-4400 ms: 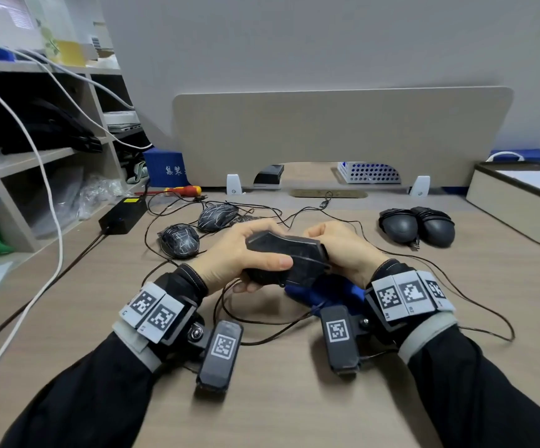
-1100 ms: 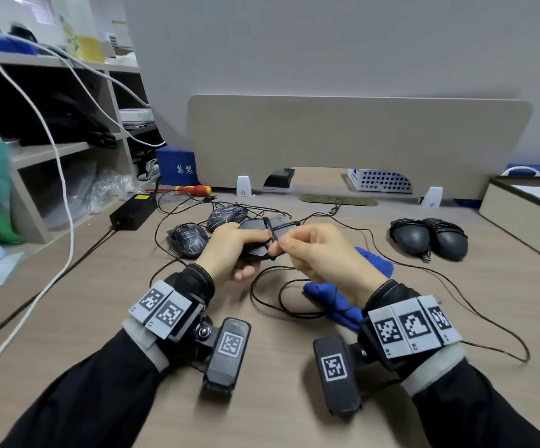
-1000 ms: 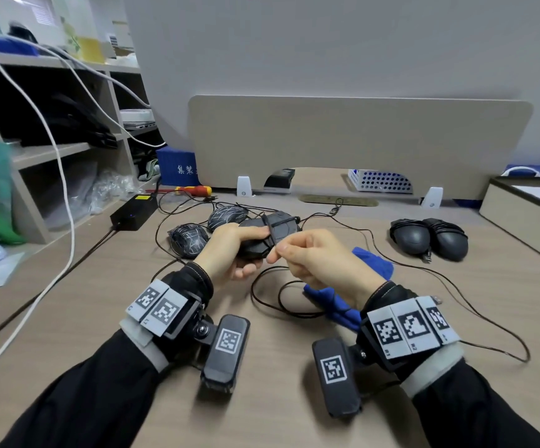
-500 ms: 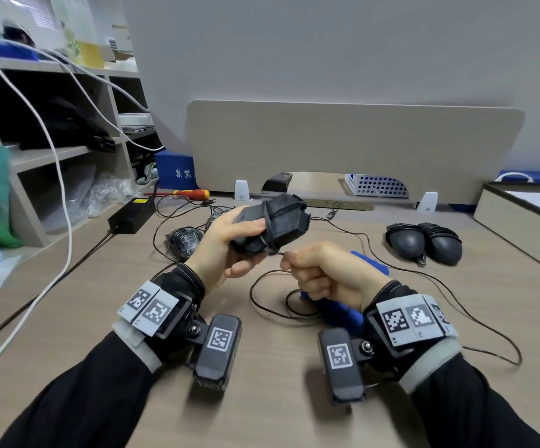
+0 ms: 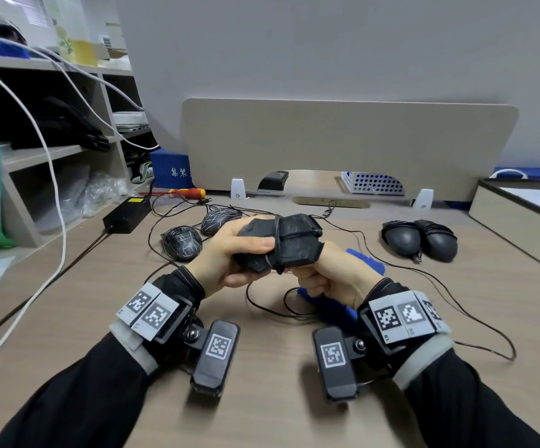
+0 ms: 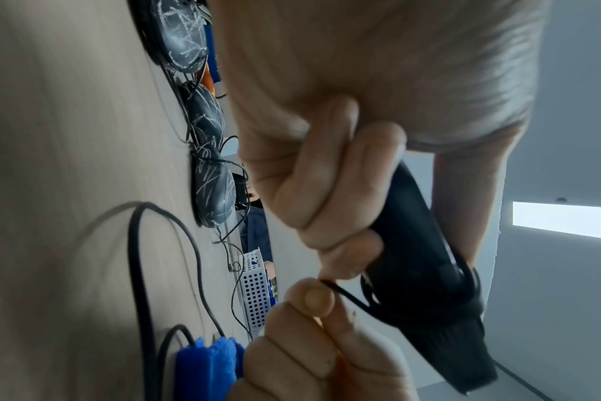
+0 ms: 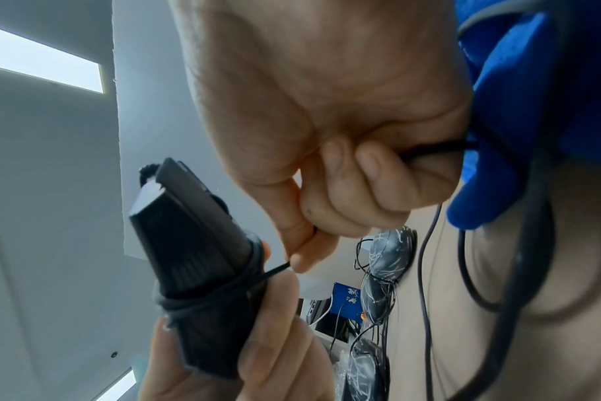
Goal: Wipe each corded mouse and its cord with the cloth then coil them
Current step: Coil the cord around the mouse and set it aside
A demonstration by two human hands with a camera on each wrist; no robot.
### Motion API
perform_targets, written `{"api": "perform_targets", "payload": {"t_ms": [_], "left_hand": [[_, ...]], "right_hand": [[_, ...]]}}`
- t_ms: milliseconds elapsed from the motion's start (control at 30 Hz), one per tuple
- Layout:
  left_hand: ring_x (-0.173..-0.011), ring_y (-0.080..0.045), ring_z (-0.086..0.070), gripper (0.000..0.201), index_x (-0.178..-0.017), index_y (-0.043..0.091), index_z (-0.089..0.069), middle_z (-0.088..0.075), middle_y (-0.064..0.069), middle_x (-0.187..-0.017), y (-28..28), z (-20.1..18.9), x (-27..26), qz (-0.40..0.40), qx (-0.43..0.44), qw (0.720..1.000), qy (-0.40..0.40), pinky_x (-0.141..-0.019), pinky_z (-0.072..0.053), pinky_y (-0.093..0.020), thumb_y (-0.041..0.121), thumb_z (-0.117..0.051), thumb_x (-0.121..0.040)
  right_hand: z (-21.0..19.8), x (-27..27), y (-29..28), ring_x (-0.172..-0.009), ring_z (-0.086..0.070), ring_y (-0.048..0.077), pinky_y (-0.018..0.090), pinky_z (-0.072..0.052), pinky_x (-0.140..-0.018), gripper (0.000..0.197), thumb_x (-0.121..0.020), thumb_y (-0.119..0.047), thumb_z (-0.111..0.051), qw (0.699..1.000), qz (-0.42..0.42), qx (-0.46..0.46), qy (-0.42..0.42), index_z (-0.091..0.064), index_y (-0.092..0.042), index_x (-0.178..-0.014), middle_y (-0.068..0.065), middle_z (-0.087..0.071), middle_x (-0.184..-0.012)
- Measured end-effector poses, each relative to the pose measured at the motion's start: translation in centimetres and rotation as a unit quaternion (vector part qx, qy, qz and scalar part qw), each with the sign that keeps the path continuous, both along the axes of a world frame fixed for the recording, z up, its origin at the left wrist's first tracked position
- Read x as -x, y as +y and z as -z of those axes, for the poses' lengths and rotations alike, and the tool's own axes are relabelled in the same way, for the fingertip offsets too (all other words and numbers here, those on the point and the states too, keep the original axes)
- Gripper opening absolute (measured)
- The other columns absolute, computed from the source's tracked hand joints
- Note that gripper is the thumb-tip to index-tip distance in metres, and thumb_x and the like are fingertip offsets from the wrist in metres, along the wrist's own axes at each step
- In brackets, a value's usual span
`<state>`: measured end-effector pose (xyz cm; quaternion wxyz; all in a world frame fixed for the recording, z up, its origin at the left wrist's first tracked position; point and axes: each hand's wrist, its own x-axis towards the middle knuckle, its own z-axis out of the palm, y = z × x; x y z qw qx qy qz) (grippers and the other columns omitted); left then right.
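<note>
The left hand (image 5: 226, 257) gripped the angular black mouse (image 5: 281, 242) above the desk (image 5: 262, 399), thumb across its top. At its four o'clock the right hand (image 5: 330, 279) pinched the cord (image 7: 275, 271) taut, a few turns already round the body; plenty of slack looped on the desk below. The blue cloth (image 5: 365, 258) lay under the right wrist, so wiping on this one looked finished. Two wrapped mice (image 5: 419, 239) sat at two o'clock, done by my reckoning. Two scribbled mice (image 5: 183, 242) at ten o'clock sat among loose cords, seemingly left to do. A perforated basket (image 5: 372, 182) stood at twelve, contents unseen.
</note>
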<state>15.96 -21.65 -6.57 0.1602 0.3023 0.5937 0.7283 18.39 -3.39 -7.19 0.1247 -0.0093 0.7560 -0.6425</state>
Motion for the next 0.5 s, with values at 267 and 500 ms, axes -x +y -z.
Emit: {"api": "perform_targets", "payload": {"t_ms": [267,500], "left_hand": [[-0.031,-0.013,-0.034,0.051,-0.089,-0.006,-0.052,-0.042,-0.012,-0.061,0.2,0.0,0.2,-0.023,0.112,0.993,0.033,-0.038,-0.028,-0.011,0.030,-0.074,-0.061],[-0.035,-0.014,-0.041,0.036,-0.076,0.016,-0.056,-0.054,-0.004,-0.056,-0.3,-0.4,0.2,-0.056,0.229,0.968,0.086,-0.036,-0.029,-0.013,0.042,-0.073,-0.058]], "right_hand": [[-0.4,0.3,0.6,-0.058,-0.038,0.020,0.029,-0.027,-0.054,0.046,-0.093,0.002,-0.045,0.987,0.124,-0.067,0.081,-0.062,-0.009,-0.052,0.008,-0.047,-0.056],[-1.5,0.2,1.4,-0.042,-0.034,0.006,0.018,-0.025,-0.041,0.034,-0.095,-0.024,-0.066,0.992,0.078,-0.005,0.100,-0.062,-0.015,-0.062,-0.006,-0.044,-0.050]]}}
